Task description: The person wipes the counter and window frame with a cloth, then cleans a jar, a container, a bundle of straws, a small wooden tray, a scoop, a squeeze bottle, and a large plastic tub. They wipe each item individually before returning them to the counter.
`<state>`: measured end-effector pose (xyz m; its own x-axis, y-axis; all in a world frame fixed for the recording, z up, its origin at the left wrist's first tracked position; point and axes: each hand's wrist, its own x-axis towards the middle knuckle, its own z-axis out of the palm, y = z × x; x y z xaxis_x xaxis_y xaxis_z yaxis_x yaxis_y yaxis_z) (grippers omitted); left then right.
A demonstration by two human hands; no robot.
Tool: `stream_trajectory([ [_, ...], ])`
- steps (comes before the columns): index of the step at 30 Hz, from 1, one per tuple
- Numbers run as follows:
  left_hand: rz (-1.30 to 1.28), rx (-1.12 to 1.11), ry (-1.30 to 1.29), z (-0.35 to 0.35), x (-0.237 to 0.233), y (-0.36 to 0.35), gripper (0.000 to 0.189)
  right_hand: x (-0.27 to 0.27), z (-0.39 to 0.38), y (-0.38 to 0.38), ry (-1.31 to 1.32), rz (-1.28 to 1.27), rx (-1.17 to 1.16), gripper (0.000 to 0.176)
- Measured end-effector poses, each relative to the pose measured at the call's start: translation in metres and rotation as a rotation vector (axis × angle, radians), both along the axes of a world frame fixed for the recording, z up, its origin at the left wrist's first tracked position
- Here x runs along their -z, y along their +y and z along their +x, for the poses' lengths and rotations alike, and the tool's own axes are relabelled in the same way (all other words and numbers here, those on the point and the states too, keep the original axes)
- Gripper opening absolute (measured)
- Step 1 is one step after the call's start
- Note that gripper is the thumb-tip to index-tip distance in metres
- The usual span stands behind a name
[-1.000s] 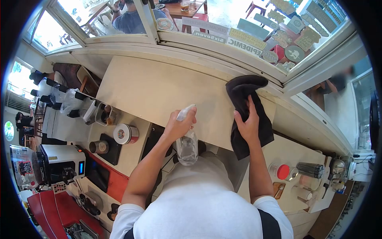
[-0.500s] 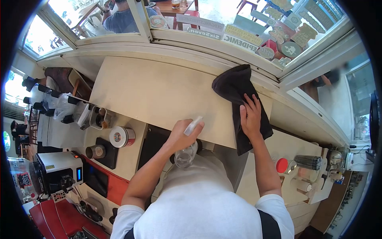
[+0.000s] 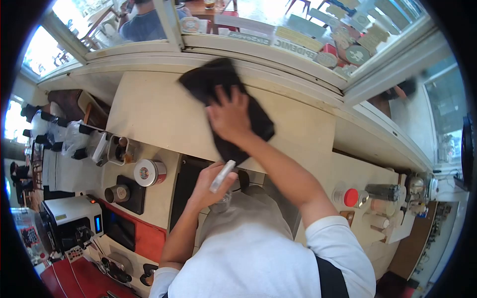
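Observation:
A black cloth (image 3: 253,116) lies across the middle of the pale countertop (image 3: 159,109), slightly blurred. My right hand (image 3: 229,113) presses flat on top of it with the fingers spread. Near the counter's front edge, close to my body, my left hand (image 3: 211,185) is wrapped round the neck of a clear spray bottle (image 3: 223,176). The bottle's white spray head sticks up above my fingers, and its lower part is partly hidden by the hand.
Left of me are a round tin (image 3: 145,173), a metal cup (image 3: 117,193) and a container of small items (image 3: 119,150). A red-lidded jar (image 3: 350,198) stands on the right. Beyond the window sits a person (image 3: 144,22).
My right hand and the black cloth have moved left across the countertop, from its right end to the middle. My left hand has shifted slightly left and closer to my body with the bottle.

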<state>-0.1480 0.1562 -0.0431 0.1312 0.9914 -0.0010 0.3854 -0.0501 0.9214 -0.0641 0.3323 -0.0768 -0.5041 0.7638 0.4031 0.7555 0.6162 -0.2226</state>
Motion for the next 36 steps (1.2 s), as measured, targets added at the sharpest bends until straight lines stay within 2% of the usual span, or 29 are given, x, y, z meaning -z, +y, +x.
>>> stream_trajectory([
  [2, -0.012, -0.026, -0.062, -0.006, 0.0, -0.007, 0.042, 0.002, -0.016, -0.021, -0.01, -0.009, -0.117, 0.045],
  [5, -0.005, -0.023, -0.101, -0.014, 0.002, -0.012, 0.04, 0.002, 0.02, -0.054, -0.022, -0.036, -0.192, 0.045],
  [9, 0.009, -0.035, -0.113, -0.021, -0.002, -0.013, 0.039, -0.016, 0.127, -0.072, -0.232, -0.125, 0.1, 0.05],
  [13, -0.01, -0.011, -0.107, -0.026, -0.001, -0.015, 0.04, 0.01, 0.226, -0.044, -0.217, 0.098, 0.455, 0.047],
  [15, 0.024, 0.002, -0.116, -0.022, -0.003, -0.015, 0.041, 0.013, 0.217, -0.026, -0.217, 0.116, 0.57, 0.039],
  [17, 0.021, 0.017, -0.098, -0.017, -0.005, -0.015, 0.04, 0.006, 0.177, -0.013, -0.193, 0.14, 0.537, 0.032],
  [19, 0.014, 0.035, -0.064, -0.01, -0.007, -0.013, 0.04, -0.006, 0.125, -0.003, -0.159, 0.048, 0.372, 0.027],
  [20, 0.01, 0.047, -0.042, -0.006, -0.007, -0.013, 0.039, 0.007, 0.093, 0.002, 0.104, 0.105, 0.394, 0.029],
  [21, 0.004, 0.062, -0.02, -0.002, -0.008, -0.012, 0.039, -0.009, 0.07, -0.007, 0.084, 0.053, 0.287, 0.035],
  [22, 0.008, 0.091, -0.02, 0.002, -0.013, -0.01, 0.037, -0.003, 0.05, -0.015, 0.026, 0.125, 0.19, 0.036],
  [23, 0.005, 0.093, -0.04, 0.007, -0.016, -0.006, 0.037, 0.002, 0.041, -0.021, -0.031, 0.197, 0.089, 0.037],
  [26, -0.002, 0.085, -0.077, 0.018, -0.023, 0.003, 0.036, 0.007, 0.07, -0.042, 0.068, 0.121, 0.008, 0.037],
  [29, -0.012, 0.106, -0.135, 0.031, -0.045, 0.021, 0.036, 0.003, 0.146, -0.048, -0.008, 0.034, 0.309, 0.034],
  [30, -0.09, 0.163, -0.092, 0.029, -0.053, 0.031, 0.052, -0.005, 0.173, -0.053, -0.054, 0.011, 0.431, 0.032],
  [33, -0.191, 0.145, -0.287, 0.057, -0.092, 0.064, 0.052, 0.007, 0.25, -0.067, -0.059, 0.17, 0.694, 0.024],
  [35, -0.365, 0.203, -0.257, 0.074, -0.115, 0.1, 0.05, 0.008, 0.28, -0.079, 0.214, 0.212, 0.776, 0.022],
  [36, -0.414, 0.206, -0.227, 0.085, -0.117, 0.118, 0.049, 0.008, 0.29, -0.085, 0.353, 0.129, 0.827, 0.023],
])
